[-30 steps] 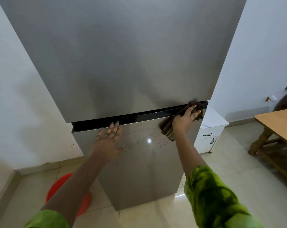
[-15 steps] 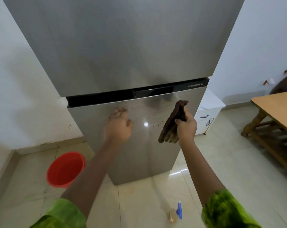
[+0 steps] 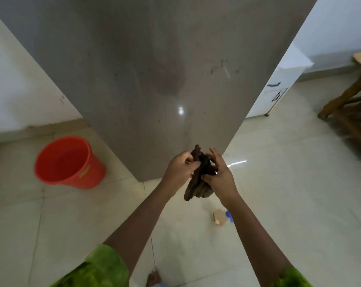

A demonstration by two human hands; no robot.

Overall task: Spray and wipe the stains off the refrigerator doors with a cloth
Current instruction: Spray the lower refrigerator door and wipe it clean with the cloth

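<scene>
The grey steel refrigerator door (image 3: 154, 69) fills the upper middle of the view, with dark specks and smears at its upper right and a damp patch in the centre. Below it, in front of the door's lower edge, my left hand (image 3: 180, 169) and my right hand (image 3: 219, 175) both hold a dark brown cloth (image 3: 200, 181), which hangs bunched between them. My left fingers pinch its upper part and my right hand grips it from the right. A spray bottle (image 3: 222, 218) with a blue top lies on the floor tiles under my right wrist.
A red bucket (image 3: 67, 162) stands on the floor left of the refrigerator. A white cabinet (image 3: 279, 85) sits to its right, and a wooden table (image 3: 351, 96) at the far right edge. White walls flank the fridge.
The view has tilted down to the lower door. My left hand has left the door and joined my right hand on the cloth, and both have dropped away from the door gap.
</scene>
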